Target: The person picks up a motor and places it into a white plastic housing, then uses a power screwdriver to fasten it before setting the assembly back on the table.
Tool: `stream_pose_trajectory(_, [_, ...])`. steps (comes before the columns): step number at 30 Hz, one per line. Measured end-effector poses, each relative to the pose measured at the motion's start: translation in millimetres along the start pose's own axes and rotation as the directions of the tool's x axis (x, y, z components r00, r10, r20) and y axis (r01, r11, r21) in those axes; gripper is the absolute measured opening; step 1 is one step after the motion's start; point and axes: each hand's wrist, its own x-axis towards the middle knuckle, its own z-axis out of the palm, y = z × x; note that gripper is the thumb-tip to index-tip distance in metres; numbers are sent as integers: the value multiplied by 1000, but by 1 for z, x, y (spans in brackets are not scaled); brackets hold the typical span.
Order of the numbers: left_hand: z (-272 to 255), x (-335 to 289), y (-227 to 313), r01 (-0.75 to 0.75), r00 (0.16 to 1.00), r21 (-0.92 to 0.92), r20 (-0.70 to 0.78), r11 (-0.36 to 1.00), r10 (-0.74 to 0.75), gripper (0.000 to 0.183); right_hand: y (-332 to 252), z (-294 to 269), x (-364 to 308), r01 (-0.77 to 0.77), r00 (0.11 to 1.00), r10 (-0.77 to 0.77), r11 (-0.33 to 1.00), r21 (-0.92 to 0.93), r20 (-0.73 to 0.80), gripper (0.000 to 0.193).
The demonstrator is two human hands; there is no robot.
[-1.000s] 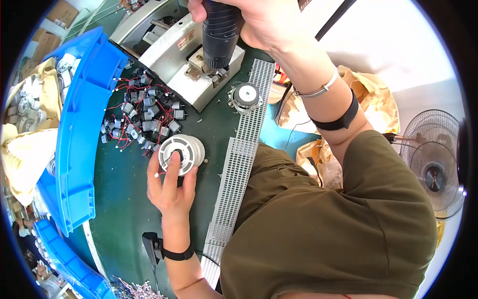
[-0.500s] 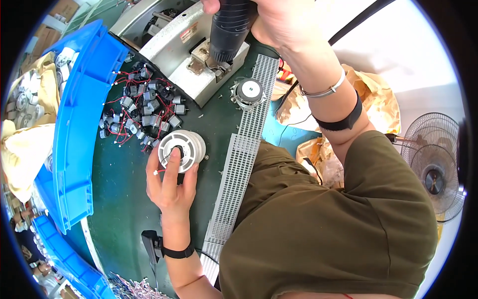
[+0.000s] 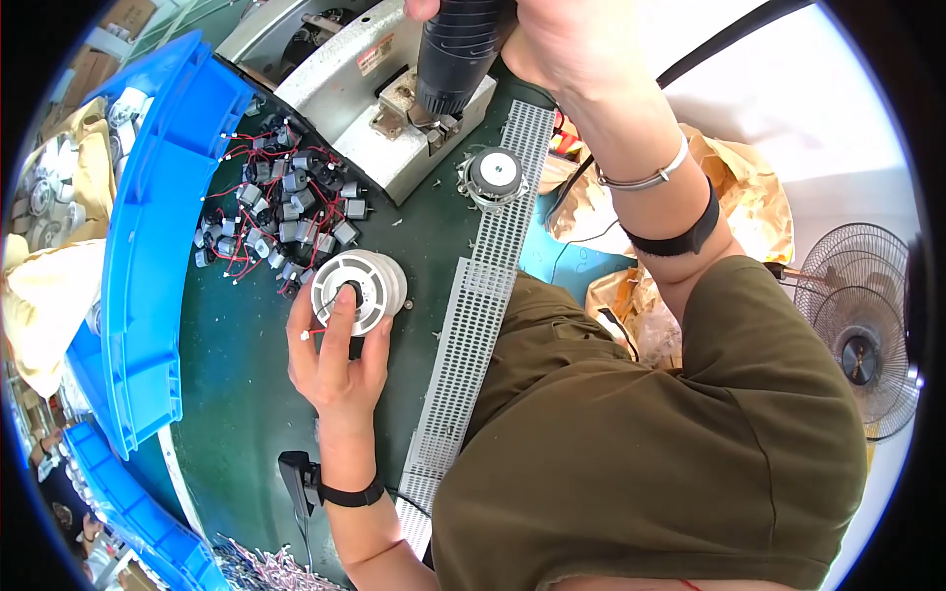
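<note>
My left hand (image 3: pixel 340 369) is closed around a white, ribbed round plastic housing (image 3: pixel 392 281) on the green work surface. Its index finger presses the dark centre, where a small part sits, mostly covered. A short red wire with a white plug sticks out beside the fingers. At the top edge, my right hand (image 3: pixel 576 44) grips a black electric screwdriver (image 3: pixel 458 49), pointing down. The screwdriver's nose is at the metal block (image 3: pixel 399 123) on the front of a grey metal machine (image 3: pixel 330 84); its tip is hidden there. The right fingers are partly cut off by the frame.
Small motors (image 3: pixel 296 202) with red wires lie heaped left of the machine. Another round unit (image 3: pixel 495 172) with a dark ring rests by the perforated metal strip (image 3: pixel 463 335). Blue bins (image 3: pixel 148 256) line the left; a fan (image 3: pixel 857 345) stands right. Bundled wires (image 3: pixel 266 569) lie at lower left.
Both hands keep their holds and have hardly moved; the whole view has shifted slightly. At the lower left rim, part of another person now shows more.
</note>
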Motion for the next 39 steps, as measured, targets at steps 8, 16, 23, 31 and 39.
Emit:
stream_pose_trajectory(8, [-1, 0, 1, -24, 1000, 121, -11, 992, 25, 46, 2, 0, 3, 11, 998, -5, 996, -91, 66, 10])
stream_pose_trajectory(16, [-3, 9, 8, -40, 999, 154, -18, 987, 43, 40, -31, 0, -9, 52, 984, -88, 975, 218, 158, 19])
stream_pose_trajectory(23, [-3, 9, 6, -1, 998, 127, -63, 992, 9, 39, -35, 56, -18, -127, 958, 20, 924, 361, 286, 16])
stream_pose_trajectory(31, [-3, 7, 11, 32, 998, 127, -56, 991, -25, 38, -35, 70, -22, -270, 930, 138, 885, 378, 341, 15])
stream_pose_trajectory(39, [-2, 2, 9, 45, 998, 138, -45, 989, -39, 39, -29, 71, -24, -241, 932, 132, 921, 306, 336, 17])
